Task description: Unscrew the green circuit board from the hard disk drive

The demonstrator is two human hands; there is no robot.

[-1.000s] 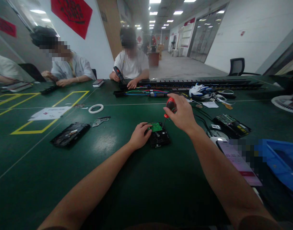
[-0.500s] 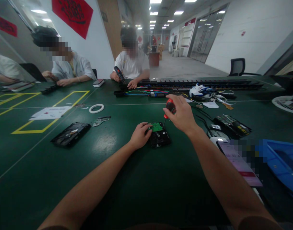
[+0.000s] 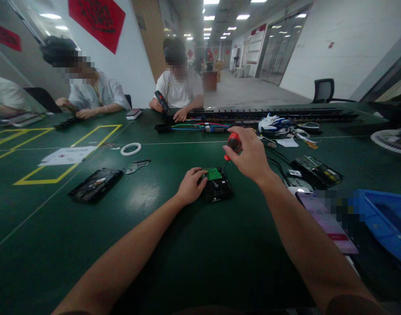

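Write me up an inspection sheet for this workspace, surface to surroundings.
Surface: green table, yellow tape at left.
Job's things: black device with green circuit board; screwdriver standing at the board's right edge, tip contact unclear.
Clutter: left, black casing, white ring, paper; right, phone, blue bin, gloves.
Grips: left grip at the device's left side, fingers over the board; right grip around the screwdriver's handle.
Cables: black cables to the right; coloured wires farther back.
Surroundings: people across the table, chair at right, red signs at upper left.
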